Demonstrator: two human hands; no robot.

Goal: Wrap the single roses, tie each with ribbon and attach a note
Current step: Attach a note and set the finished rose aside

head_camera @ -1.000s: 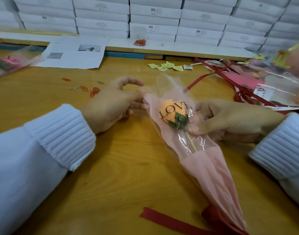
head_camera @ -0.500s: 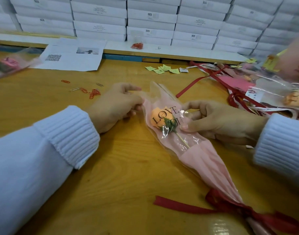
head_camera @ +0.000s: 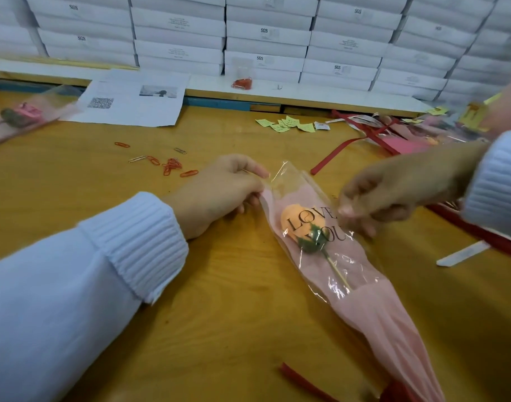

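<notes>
Left hand (head_camera: 219, 195) pinches the wrap (head_camera: 364, 300) at its top edge, right hand (head_camera: 393, 192) curls beside it, grip unclear, and the rose (head_camera: 300, 224) lies on the desk (head_camera: 219, 329) between them, stem (head_camera: 335, 268) pointing near and right.

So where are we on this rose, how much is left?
Done: the orange rose sits inside the pink-and-clear sleeve; a red ribbon lies at its narrow end, knot out of frame. In hand: the left hand pinches the sleeve's top edge; the right hand, blurred, is beside it. Left: no note shows on it; the yellow-green notes and paper clips lie loose on the table.
</notes>
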